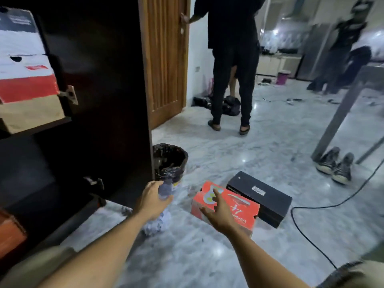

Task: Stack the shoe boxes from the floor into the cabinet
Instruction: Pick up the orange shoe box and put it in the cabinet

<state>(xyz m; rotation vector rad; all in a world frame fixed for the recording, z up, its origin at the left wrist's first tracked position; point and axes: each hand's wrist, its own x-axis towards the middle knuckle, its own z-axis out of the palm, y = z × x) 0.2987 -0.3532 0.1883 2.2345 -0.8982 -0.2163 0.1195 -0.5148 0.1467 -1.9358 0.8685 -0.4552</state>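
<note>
Red cardboard sits under my right hand point(220, 213): the red shoe box point(246, 206) lies on the marble floor point(207, 256), and my fingers are spread and loose over its near corner, gripping nothing. I cannot tell whether they touch the lid. Just behind it, touching or nearly so, lies a black shoe box point(261, 194), also on the floor.

My left hand point(150, 201) reaches out near the bottom edge of the open cabinet door point(104, 80), its fingers curved beside a blurred pale blue-white thing point(156, 225). Whether it grips that thing I cannot tell.

To the left the dark cabinet point(35, 126) stands open, with a stack of boxes point(25, 69) in white, red and tan on an upper shelf and an orange box point(10, 231) low down. A small bin point(170, 156) with a black liner stands just past the cabinet door.

A pair of grey sneakers point(334, 167) rests at the right beside a black cable point(311, 206). Farther off, a person in black point(232, 59) stands by a wooden door point(164, 59).
</note>
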